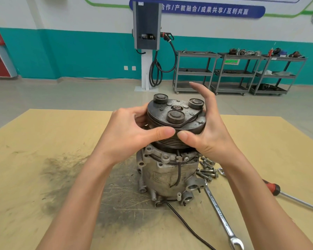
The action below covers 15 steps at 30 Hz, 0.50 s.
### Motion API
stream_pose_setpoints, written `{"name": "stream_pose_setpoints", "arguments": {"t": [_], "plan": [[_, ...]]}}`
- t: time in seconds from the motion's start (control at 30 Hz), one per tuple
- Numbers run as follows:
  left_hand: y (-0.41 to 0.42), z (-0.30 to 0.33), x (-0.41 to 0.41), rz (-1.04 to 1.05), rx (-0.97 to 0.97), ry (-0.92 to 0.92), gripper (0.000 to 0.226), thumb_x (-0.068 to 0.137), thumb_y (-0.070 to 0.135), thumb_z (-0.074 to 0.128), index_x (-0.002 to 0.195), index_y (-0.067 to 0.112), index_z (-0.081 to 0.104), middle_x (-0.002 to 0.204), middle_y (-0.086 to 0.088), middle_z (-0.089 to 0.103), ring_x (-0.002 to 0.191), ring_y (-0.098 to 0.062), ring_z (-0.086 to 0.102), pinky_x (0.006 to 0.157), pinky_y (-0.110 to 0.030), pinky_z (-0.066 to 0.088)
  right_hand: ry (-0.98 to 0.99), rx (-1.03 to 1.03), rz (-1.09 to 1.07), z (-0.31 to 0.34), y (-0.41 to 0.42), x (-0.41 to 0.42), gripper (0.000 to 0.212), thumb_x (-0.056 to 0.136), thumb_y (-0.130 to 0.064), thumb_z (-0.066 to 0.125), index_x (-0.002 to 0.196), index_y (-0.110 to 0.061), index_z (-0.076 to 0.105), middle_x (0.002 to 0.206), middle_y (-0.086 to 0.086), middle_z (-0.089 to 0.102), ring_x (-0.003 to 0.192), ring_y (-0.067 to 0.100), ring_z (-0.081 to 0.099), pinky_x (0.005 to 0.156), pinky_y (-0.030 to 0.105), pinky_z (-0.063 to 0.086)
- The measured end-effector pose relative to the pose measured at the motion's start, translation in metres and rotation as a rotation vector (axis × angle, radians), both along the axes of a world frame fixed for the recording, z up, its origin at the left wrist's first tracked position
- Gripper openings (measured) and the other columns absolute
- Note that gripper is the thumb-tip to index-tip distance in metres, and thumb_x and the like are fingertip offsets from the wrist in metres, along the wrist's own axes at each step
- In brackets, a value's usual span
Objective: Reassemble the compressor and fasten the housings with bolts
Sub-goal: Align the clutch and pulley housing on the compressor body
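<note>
Nearest the camera, a black cable (186,224) trails off the board (34,159) toward 6 o'clock, and a spanner (222,217) lies at about 5 o'clock of the compressor (170,177). Further out at 4 o'clock rests a red-handled screwdriver (285,193). The compressor stands upright at the middle of the board, pulley end up. Just beside it at 3 o'clock lies a loose heap of bolts (207,168), so fastening the housings looks not yet done; whether any bolts are already in cannot be told. Above the body, both hands hold the clutch plate (175,114), which sits tilted over the grooved pulley (168,143) rather than flat on it. The left hand (132,130) grips the plate's rim at 9 o'clock with curled fingers, thumb along the near edge. The right hand (210,130) cups the rim at 3 o'clock, thumb meeting the left thumb, forefinger raised free. By this view the body is joined, the plate is being seated, and bolting remains. Beyond stand a charger (146,26) and carts (238,73).
</note>
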State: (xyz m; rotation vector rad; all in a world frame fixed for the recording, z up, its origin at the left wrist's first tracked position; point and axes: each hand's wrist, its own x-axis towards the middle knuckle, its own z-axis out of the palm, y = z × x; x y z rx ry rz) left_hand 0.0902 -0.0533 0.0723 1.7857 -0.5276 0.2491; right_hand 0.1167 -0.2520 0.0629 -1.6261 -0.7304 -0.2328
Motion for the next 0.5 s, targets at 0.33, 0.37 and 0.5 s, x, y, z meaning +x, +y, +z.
{"name": "stream_pose_setpoints", "arguments": {"t": [0.33, 0.37, 0.5], "plan": [[0.0037, -0.0029, 0.0059, -0.031, 0.015, 0.017, 0.057, 0.057, 0.046, 0.084, 0.110, 0.034, 0.067, 0.104, 0.020, 0.074, 0.102, 0.001, 0.068, 0.082, -0.010, 0.050, -0.011, -0.004, -0.032, -0.0026, 0.0002, 0.0013, 0.104, 0.062, -0.053, 0.082, 0.142, -0.016, 0.028, 0.125, 0.006, 0.059, 0.116, 0.024, 0.062, 0.099, 0.038, 0.050], [0.0032, -0.0028, 0.0059, -0.030, 0.025, 0.014, 0.056, 0.057, 0.048, 0.082, 0.109, 0.035, 0.066, 0.104, 0.021, 0.074, 0.101, 0.001, 0.068, 0.082, -0.009, 0.049, -0.029, -0.013, -0.052, -0.0031, 0.0003, 0.0006, 0.103, 0.061, -0.054, 0.082, 0.141, -0.017, 0.029, 0.123, -0.001, 0.061, 0.115, 0.023, 0.063, 0.099, 0.039, 0.050], [0.0026, -0.0039, 0.0074, -0.043, 0.027, 0.005, 0.057, 0.060, 0.049, 0.079, 0.113, 0.033, 0.065, 0.106, 0.019, 0.074, 0.102, 0.001, 0.068, 0.082, -0.009, 0.048, -0.074, -0.045, -0.112, -0.0055, 0.0010, 0.0000, 0.102, 0.060, -0.048, 0.087, 0.140, -0.018, 0.031, 0.115, -0.014, 0.064, 0.113, 0.020, 0.063, 0.100, 0.043, 0.050]]}}
